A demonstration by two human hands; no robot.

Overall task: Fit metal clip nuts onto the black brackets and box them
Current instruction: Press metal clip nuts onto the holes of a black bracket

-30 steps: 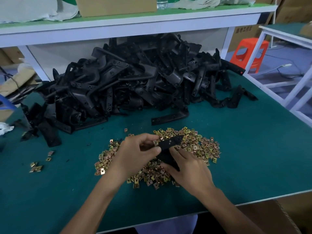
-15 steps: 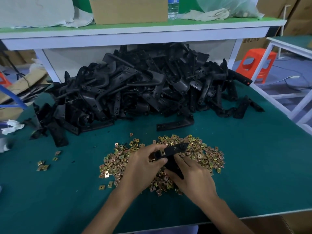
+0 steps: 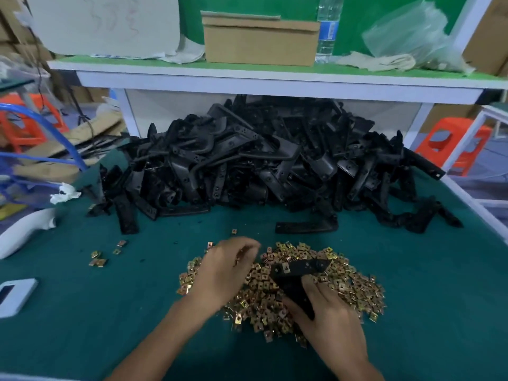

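My right hand (image 3: pixel 330 320) grips a black bracket (image 3: pixel 299 269) by its lower arm and holds it over the heap of gold clip nuts (image 3: pixel 346 284); one nut sits on the bracket's upper arm. My left hand (image 3: pixel 225 270) hovers over the left side of the heap, apart from the bracket. Its fingers are curled and blurred, and a gold clip nut shows between thumb and fingertips. A big pile of black brackets (image 3: pixel 261 160) fills the back of the green table (image 3: pixel 428 298).
One loose bracket (image 3: pixel 305 226) lies between the pile and the nuts. A few stray nuts (image 3: pixel 97 261) lie at the left, near two white objects (image 3: pixel 16 295). A cardboard box (image 3: pixel 261 39) and a bottle (image 3: pixel 327 28) stand on the shelf (image 3: pixel 275 78) above.
My left hand has let go of the bracket and moved left onto the nut heap. The right hand still holds the bracket. The camera has tilted upward.
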